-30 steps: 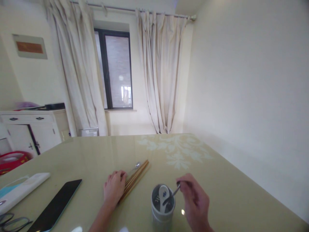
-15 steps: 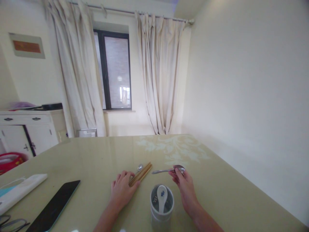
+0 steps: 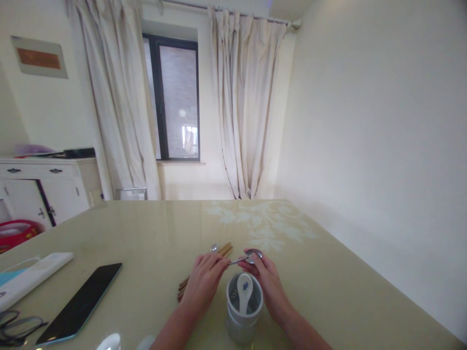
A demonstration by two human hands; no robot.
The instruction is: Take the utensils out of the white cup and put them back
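A metal spoon (image 3: 254, 254) is held level between both hands above the table. My right hand (image 3: 268, 282) grips it at the bowl, thumb on top. My left hand (image 3: 204, 279) pinches the end of its handle. Under and behind my left hand lies a bundle of wooden chopsticks (image 3: 225, 250), partly covered by it. Another metal spoon (image 3: 214, 248) rests beside the chopsticks, mostly hidden. Between my forearms stands a grey utensil holder (image 3: 244, 328) with a white ceramic spoon (image 3: 244, 290) upright in it.
A black phone-like slab (image 3: 82, 301) lies to the left, near a white power strip-like bar (image 3: 40, 277) and glasses (image 3: 22, 325). A white rounded object (image 3: 109, 341) shows at the near edge. A wall (image 3: 383, 170) borders the table on the right.
My left hand has left the chopsticks and moved right to take the metal spoon's handle end. My right hand has brought the spoon left, closer to the holder.
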